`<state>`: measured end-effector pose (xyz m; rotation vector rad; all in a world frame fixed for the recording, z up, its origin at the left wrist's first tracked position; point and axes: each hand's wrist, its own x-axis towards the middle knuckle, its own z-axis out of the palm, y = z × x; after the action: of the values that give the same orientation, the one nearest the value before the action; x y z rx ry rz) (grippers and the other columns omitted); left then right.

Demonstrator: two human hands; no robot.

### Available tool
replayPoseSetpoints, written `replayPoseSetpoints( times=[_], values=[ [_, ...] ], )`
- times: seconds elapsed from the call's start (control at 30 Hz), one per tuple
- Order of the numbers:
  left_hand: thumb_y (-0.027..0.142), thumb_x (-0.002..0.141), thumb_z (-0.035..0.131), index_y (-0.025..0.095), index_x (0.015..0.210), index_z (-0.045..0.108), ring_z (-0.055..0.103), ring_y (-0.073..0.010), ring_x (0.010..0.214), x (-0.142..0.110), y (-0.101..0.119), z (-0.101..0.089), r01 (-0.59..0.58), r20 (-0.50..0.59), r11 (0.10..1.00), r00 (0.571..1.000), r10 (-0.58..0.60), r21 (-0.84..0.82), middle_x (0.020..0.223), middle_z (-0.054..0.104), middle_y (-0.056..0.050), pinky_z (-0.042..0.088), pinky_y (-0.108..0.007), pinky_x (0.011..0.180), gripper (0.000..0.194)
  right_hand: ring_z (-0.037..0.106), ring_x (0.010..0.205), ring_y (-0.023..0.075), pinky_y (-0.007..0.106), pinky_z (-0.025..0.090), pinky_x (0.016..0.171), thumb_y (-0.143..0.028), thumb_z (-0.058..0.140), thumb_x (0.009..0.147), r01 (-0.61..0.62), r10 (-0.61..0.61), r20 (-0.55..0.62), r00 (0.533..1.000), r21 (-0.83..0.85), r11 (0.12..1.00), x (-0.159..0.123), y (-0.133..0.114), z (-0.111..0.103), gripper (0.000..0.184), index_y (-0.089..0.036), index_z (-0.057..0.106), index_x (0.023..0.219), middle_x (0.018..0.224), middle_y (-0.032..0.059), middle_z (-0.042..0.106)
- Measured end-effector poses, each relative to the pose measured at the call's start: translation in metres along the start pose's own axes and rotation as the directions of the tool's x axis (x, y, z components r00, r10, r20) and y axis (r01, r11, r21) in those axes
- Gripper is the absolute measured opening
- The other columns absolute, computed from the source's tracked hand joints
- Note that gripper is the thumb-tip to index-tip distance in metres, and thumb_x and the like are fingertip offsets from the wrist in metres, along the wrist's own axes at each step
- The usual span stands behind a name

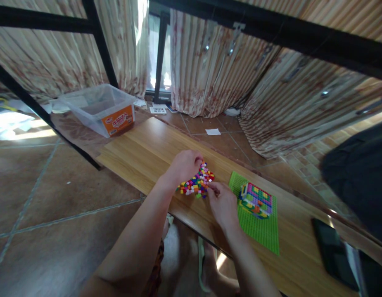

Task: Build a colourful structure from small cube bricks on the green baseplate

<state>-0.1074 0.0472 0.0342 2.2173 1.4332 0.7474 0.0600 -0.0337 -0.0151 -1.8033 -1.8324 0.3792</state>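
Note:
A loose pile of small multicoloured building bricks [195,185] lies on the wooden tabletop. My left hand [185,166] reaches over the pile's far left side, its fingers curled down; whatever they hold is hidden. At the pile's right edge, my right hand [223,203] has thumb and forefinger pressed together among the bricks, and anything between them is too small to name. Right of that hand lies a green studded baseplate [262,235]. On it sits a block built from rows of coloured bricks [256,201].
The long wooden table [147,144] runs diagonally. A clear plastic bin [98,105] with an orange label stands on the floor beyond its left end. A black tablet-like device [330,251] lies at the right end. Black metal bars [98,41] cross above, before striped curtains.

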Motion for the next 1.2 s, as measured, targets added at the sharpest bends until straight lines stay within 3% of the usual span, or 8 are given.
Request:
replayPoseSetpoints(
  times=[0.3, 0.6, 0.77, 0.9, 1.03, 1.13, 1.2],
  values=[
    [0.018, 0.087, 0.044, 0.017, 0.086, 0.070, 0.062, -0.0165, 0.074, -0.001, -0.002, -0.004, -0.003, -0.016, 1.000, 1.000, 0.003, 0.003, 0.084, 0.071, -0.006, 0.046, -0.028, 0.072, 0.027, 0.064, 0.072, 0.0197, 0.029, 0.042, 0.063, -0.027, 0.052, 0.084, -0.029, 0.056, 0.103, 0.993, -0.251, 0.968, 0.018, -0.006, 0.004, 0.022, -0.022, 0.072, 0.086, 0.080, 0.0062, 0.072],
    [0.019, 0.087, 0.045, 0.017, 0.085, 0.070, 0.062, -0.0165, 0.074, -0.001, 0.000, -0.007, 0.001, 0.002, 1.000, 1.000, -0.001, 0.009, 0.083, 0.071, -0.006, 0.045, -0.027, 0.071, 0.026, 0.064, 0.074, 0.0206, 0.028, 0.041, 0.062, -0.024, 0.051, 0.084, -0.094, 0.147, 0.155, 0.977, -0.308, 0.947, 0.025, -0.019, 0.003, 0.021, -0.021, 0.071, 0.081, 0.080, 0.0078, 0.071],
    [0.020, 0.087, 0.046, 0.017, 0.092, 0.072, 0.062, -0.0165, 0.077, 0.001, -0.006, -0.003, -0.015, -0.019, 0.999, 1.000, 0.014, -0.036, 0.085, 0.072, -0.005, 0.044, -0.026, 0.072, 0.026, 0.065, 0.082, 0.0217, 0.030, 0.043, 0.072, -0.021, 0.046, 0.087, -0.108, 0.125, 0.067, 0.990, -0.215, 0.971, 0.016, -0.020, -0.002, 0.023, -0.017, 0.069, 0.087, 0.090, 0.0112, 0.071],
    [0.021, 0.087, 0.047, 0.017, 0.091, 0.072, 0.061, -0.0158, 0.074, 0.002, -0.008, -0.003, -0.017, -0.010, 1.000, 1.000, 0.017, -0.019, 0.083, 0.071, -0.005, 0.044, -0.026, 0.071, 0.026, 0.065, 0.078, 0.0212, 0.032, 0.045, 0.072, -0.032, 0.045, 0.089, -0.143, 0.144, -0.067, 0.987, 0.027, 0.989, -0.007, -0.004, -0.021, 0.027, -0.016, 0.067, 0.091, 0.085, 0.0092, 0.071],
    [0.020, 0.088, 0.046, 0.016, 0.092, 0.071, 0.059, -0.0143, 0.070, 0.002, -0.005, -0.004, -0.011, 0.015, 1.000, 1.000, 0.011, -0.009, 0.082, 0.070, -0.005, 0.042, -0.026, 0.069, 0.026, 0.066, 0.076, 0.0221, 0.034, 0.049, 0.070, -0.043, 0.050, 0.085, -0.229, 0.267, -0.120, 0.956, 0.263, 0.937, -0.039, 0.031, -0.050, 0.035, -0.016, 0.068, 0.097, 0.088, 0.0100, 0.072],
    [0.019, 0.088, 0.045, 0.017, 0.090, 0.071, 0.059, -0.0141, 0.071, 0.002, -0.002, -0.004, -0.020, 0.028, 1.000, 0.999, 0.021, -0.010, 0.082, 0.070, -0.005, 0.040, -0.026, 0.068, 0.026, 0.066, 0.076, 0.0239, 0.036, 0.050, 0.069, -0.046, 0.055, 0.081, -0.308, 0.361, -0.220, 0.906, 0.241, 0.920, -0.054, 0.059, -0.073, 0.037, -0.017, 0.071, 0.098, 0.088, 0.0107, 0.072],
    [0.019, 0.088, 0.044, 0.017, 0.089, 0.071, 0.059, -0.0139, 0.070, 0.002, -0.001, -0.003, -0.029, 0.035, 1.000, 0.999, 0.029, -0.012, 0.081, 0.070, -0.005, 0.039, -0.025, 0.068, 0.026, 0.066, 0.077, 0.0243, 0.037, 0.050, 0.069, -0.045, 0.055, 0.081, -0.312, 0.351, -0.247, 0.903, 0.184, 0.932, -0.057, 0.072, -0.086, 0.037, -0.018, 0.072, 0.101, 0.090, 0.0107, 0.072]
  ],
)
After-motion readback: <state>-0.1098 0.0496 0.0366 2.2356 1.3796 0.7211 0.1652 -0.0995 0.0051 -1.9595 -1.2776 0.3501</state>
